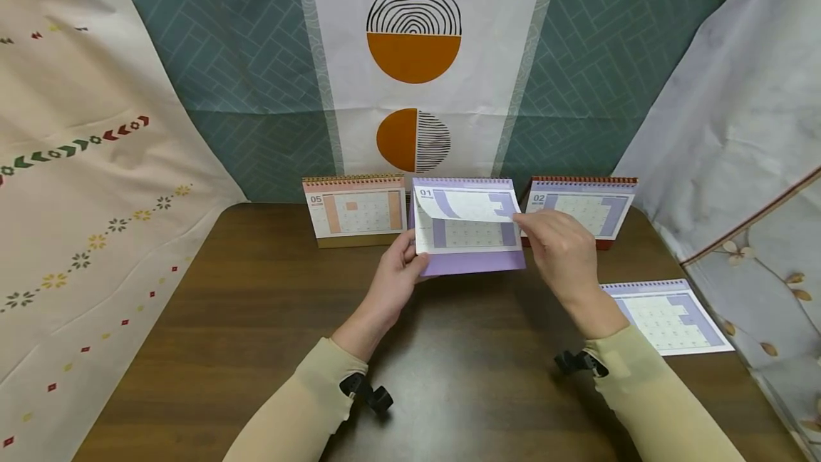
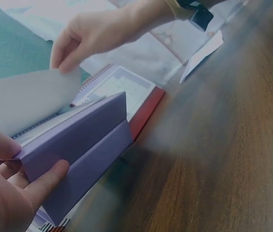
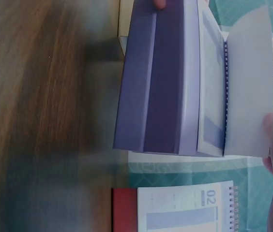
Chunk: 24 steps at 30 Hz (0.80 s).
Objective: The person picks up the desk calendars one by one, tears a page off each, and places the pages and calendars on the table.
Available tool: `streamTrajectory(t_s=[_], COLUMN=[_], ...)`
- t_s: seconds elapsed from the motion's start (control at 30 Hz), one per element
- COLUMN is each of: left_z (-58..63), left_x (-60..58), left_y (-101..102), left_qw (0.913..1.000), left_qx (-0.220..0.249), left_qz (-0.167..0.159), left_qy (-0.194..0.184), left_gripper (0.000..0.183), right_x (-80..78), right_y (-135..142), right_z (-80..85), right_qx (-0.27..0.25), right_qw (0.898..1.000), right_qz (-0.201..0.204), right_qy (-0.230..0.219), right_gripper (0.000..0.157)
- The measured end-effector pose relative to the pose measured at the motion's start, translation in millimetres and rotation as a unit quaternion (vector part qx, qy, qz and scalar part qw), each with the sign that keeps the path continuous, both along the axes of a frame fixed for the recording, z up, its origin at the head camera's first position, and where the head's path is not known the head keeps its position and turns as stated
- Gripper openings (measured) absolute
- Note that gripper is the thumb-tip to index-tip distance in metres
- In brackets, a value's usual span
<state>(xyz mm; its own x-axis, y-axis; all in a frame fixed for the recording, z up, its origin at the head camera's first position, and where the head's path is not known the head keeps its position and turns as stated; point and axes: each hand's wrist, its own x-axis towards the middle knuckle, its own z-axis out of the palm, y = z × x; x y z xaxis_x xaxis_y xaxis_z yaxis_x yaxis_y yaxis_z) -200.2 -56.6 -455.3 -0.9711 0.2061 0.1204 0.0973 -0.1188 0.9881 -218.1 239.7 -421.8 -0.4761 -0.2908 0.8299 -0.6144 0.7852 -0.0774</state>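
My left hand (image 1: 394, 280) holds a purple desk calendar (image 1: 477, 263) by its lower left corner, with the thumb on the front. In the left wrist view its fingers also lie against the calendar's purple base (image 2: 83, 150). The top page (image 1: 471, 207), marked 01, is lifted off the sheets below and bends up from the spiral binding. My right hand (image 1: 564, 248) pinches that page at its lower right corner. The page's blank back (image 3: 249, 87) shows in the right wrist view, with the right thumb on its edge.
Behind the held calendar stand an orange-toned calendar (image 1: 359, 209) marked 05, on the left, and a red-based calendar (image 1: 580, 211) marked 02, on the right. A loose spiral-bound calendar pad (image 1: 670, 319) lies flat near the brown table's (image 1: 256, 319) right edge. Patterned cloths (image 1: 256, 55) hang around the table.
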Motion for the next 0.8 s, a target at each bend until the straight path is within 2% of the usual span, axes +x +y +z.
streamTrajectory(t_s=[0.2,0.4,0.6,0.7,0.8], left_z=[1.9,3.1,2.8,3.1,3.4], left_x=[0.4,0.6,-0.7,-1.0,-1.6], left_y=[0,-2,-5,-6,-6], left_qw=[1.0,0.9997,0.9996,0.9997,0.9997], left_qx=[-0.005,-0.021,-0.029,-0.025,-0.024], left_qz=[-0.007,-0.007,-0.006,-0.003,0.0], left_qy=[-0.004,-0.006,-0.001,0.003,0.005], left_gripper=[0.047,0.048,0.049,0.049,0.049], right_x=[-4.2,-4.6,-5.3,-5.8,-6.6], right_y=[2,3,3,2,0], right_z=[-0.6,-0.4,-2.8,-7.3,-11.1], right_qx=[0.017,0.017,0.051,0.081,0.12], right_qw=[0.999,0.998,0.995,0.991,0.983], right_qz=[0.032,0.043,0.061,0.077,0.085], right_qy=[-0.016,-0.052,-0.067,-0.077,-0.107], right_gripper=[0.032,0.029,0.031,0.039,0.055])
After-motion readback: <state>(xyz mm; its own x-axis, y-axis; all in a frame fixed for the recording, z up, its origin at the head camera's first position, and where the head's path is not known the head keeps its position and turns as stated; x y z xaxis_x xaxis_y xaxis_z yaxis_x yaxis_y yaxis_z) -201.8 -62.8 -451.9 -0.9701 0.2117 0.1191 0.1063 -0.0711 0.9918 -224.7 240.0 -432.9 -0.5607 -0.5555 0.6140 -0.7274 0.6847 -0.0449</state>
